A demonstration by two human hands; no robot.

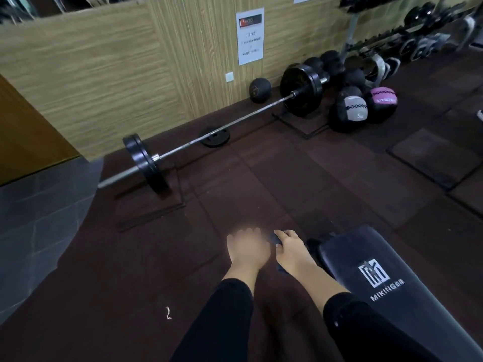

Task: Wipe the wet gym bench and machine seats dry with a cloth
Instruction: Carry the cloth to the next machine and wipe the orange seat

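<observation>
A black padded gym bench [386,262] with a white MIKING logo fills the lower right. My right hand [292,250] is just left of the bench's end and grips a dark cloth [275,239], which shows only as a small piece at the fingers and below the palm. My left hand [247,248] is close beside it on the left, blurred by motion, so how its fingers lie is unclear. Both forearms wear black sleeves.
A loaded barbell [217,131] lies on the dark rubber floor [300,178] along the wood-panelled wall. A loose plate [215,137] is behind it. Medicine balls [363,105] and a dumbbell rack [407,40] stand at the upper right. Grey tiles [39,218] lie at the left.
</observation>
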